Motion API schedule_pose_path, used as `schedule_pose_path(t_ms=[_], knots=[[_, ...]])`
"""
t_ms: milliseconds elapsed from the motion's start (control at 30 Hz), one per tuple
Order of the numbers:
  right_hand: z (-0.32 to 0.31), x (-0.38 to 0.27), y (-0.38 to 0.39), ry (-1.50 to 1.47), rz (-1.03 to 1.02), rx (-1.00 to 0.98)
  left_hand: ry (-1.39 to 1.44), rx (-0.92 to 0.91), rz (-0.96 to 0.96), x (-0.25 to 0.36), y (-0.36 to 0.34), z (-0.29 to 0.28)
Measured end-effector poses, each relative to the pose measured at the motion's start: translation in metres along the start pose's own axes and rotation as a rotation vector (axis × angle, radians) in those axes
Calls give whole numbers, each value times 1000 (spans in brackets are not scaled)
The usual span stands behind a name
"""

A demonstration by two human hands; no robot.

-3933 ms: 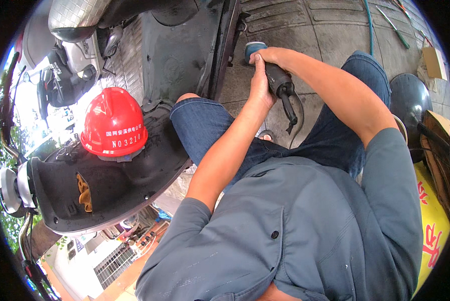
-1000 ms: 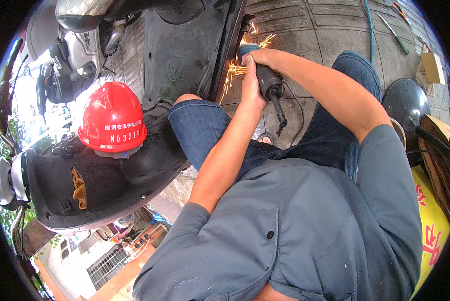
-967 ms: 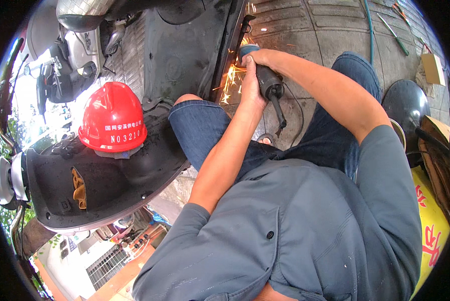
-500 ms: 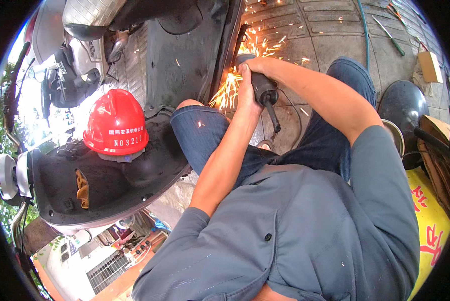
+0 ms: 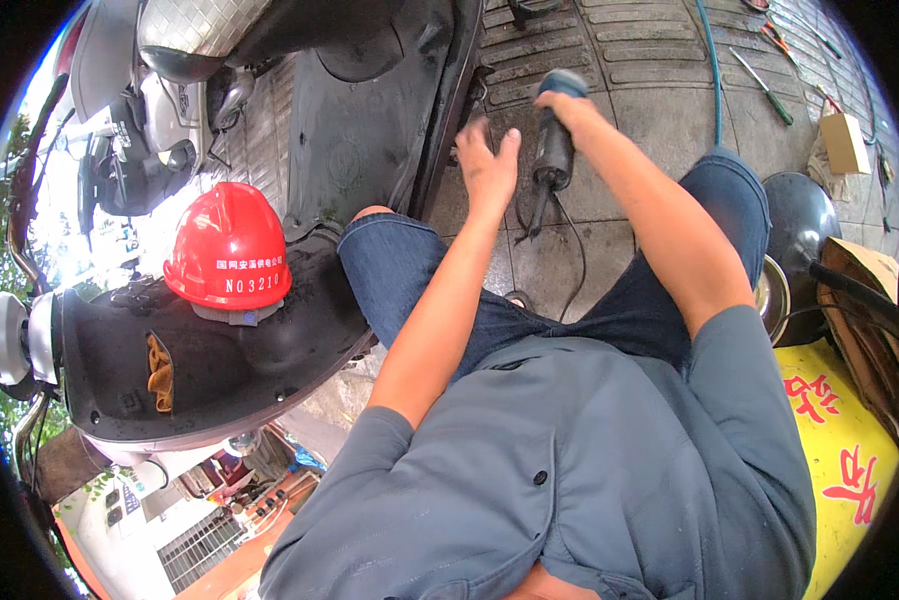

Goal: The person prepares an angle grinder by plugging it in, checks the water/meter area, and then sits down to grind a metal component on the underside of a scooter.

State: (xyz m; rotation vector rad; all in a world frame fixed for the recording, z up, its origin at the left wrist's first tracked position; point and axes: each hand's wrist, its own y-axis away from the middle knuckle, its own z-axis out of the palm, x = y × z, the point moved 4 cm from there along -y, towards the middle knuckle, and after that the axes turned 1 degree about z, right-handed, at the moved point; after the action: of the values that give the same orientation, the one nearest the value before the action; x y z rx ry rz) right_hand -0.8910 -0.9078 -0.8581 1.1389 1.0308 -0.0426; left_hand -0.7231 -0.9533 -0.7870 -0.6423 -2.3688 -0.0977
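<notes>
My right hand grips an angle grinder near its head, holding it over the paving between my knees. Its dark body points back toward me, and a cord trails from it. No sparks come off it. My left hand is off the grinder, beside the edge of the scooter's black footboard. Its thumb stands apart from the fingers, which are slightly blurred, and nothing shows in them. A dark bracket-like part sticks out from the footboard's edge beyond that hand.
A red hard hat rests on the scooter's black front panel at left, near a brown glove in its pocket. A blue hose, a screwdriver and orange-handled pliers lie far right. A cardboard box stands nearby.
The sparks have stopped. My left hand has let go of the grinder and sits apart, left of it. My right hand has moved the grinder right and away from the scooter's edge.
</notes>
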Motion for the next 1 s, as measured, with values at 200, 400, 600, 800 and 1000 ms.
schedule_pose_path(t_ms=[200,400,600,800,1000], knots=[[-63,-83,15,-341,-197,118,-8,44,4,-6,-32,27],[-92,-139,60,-287,-476,173,-388,-358,269,-40,-21,50],[-107,-151,85,-442,-546,171,-681,-873,304,11,38,54],[-101,-146,60,-506,-443,98,496,-652,-197,74,22,5],[-133,-122,17,-425,-479,66,-29,-394,344,106,29,-33]])
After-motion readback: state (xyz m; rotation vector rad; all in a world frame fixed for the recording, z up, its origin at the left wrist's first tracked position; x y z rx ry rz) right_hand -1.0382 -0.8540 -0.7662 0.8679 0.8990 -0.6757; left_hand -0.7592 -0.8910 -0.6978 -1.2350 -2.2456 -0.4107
